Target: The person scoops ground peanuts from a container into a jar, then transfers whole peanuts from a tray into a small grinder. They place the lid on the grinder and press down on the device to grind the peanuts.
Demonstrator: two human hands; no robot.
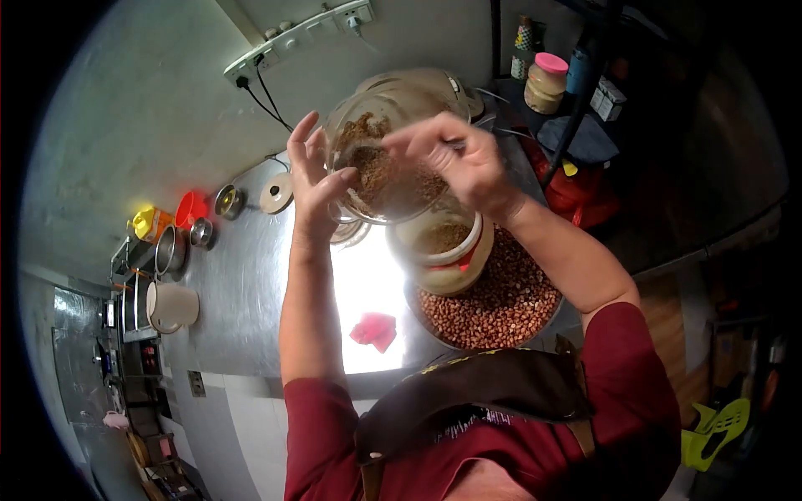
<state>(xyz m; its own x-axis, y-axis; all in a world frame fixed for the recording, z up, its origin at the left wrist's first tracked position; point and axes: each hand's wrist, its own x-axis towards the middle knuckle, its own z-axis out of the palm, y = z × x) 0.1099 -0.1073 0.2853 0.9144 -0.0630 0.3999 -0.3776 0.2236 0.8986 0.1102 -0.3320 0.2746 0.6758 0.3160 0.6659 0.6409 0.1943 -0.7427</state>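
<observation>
My left hand [313, 179] grips the left side of a clear bowl [388, 219], its thumb at the rim. The bowl is tilted, and brown crumbly powder [368, 179] clings to its inside. My right hand [464, 159] is over the bowl's right side, blurred by motion; its fingers stretch toward the powder, and I see nothing held in them. Just below the bowl stands a pale round tub [455, 280] with similar brown powder [447, 236] inside. The tub rests among reddish-brown peanuts [501, 313] spread on a wide round tray [430, 330].
A red cloth or bag [374, 331] lies on the shiny metal table [251, 292]. Along the left are a white pitcher [173, 306], metal bowls [170, 250] and a red bowl [192, 207]. A pink-lidded jar [545, 83] stands on the right shelf. Behind is a power strip [296, 37].
</observation>
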